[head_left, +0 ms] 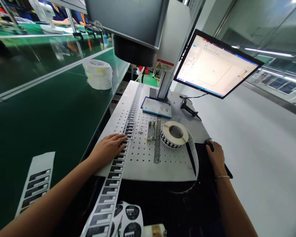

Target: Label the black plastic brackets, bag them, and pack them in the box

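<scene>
My left hand [108, 148] lies flat with fingers stretched out on a long strip of black labels [128, 131]. The strip runs up the left side of a perforated metal work plate [143, 154]. My right hand [214, 154] rests curled over a black computer mouse [208, 142] on a dark pad at the plate's right edge. A roll of black labels [174, 134] sits on the plate between my hands, its tape trailing down toward the front. Above the plate hangs the head of a marking machine [135, 49].
A steel ruler [158, 140] and a small metal bar [151, 130] lie on the plate. A blue-edged tray [156, 108] sits by the machine column, a monitor [212, 65] at right. A green conveyor belt [39, 108] carries white tape rolls [98, 74]. People work at the far left.
</scene>
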`<state>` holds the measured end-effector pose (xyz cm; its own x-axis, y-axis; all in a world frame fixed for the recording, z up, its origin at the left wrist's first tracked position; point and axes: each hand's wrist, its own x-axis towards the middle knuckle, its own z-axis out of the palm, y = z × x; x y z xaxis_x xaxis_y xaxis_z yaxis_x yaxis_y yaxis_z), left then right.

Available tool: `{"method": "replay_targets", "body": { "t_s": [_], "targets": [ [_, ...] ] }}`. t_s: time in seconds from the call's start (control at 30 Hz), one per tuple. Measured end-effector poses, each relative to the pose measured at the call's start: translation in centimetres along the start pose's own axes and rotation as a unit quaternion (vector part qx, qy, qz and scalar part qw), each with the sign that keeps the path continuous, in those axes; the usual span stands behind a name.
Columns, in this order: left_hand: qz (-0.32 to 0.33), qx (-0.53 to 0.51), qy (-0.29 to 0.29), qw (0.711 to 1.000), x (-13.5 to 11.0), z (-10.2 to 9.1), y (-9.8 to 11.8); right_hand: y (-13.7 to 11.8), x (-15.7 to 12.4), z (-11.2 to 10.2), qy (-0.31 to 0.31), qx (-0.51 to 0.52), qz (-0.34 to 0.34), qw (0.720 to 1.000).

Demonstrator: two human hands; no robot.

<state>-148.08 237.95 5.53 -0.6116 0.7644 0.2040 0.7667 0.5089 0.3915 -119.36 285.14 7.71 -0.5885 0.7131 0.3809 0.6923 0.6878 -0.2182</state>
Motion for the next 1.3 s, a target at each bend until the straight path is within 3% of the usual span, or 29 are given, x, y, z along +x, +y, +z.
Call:
{"method": "replay_targets", "body": {
  "t_s": [0.33,1.3],
  "targets": [
    [-0.017,0.03,-0.042,0.998,0.11,-0.73,0.73,0.31,-0.14,0.31,0.015,0.006,-0.01,1.0],
    [-0.025,0.009,-0.029,0.999,0.09,-0.37,0.46,0.53,0.18,0.48,0.012,-0.004,-0.011,1.0]
  ]
}}
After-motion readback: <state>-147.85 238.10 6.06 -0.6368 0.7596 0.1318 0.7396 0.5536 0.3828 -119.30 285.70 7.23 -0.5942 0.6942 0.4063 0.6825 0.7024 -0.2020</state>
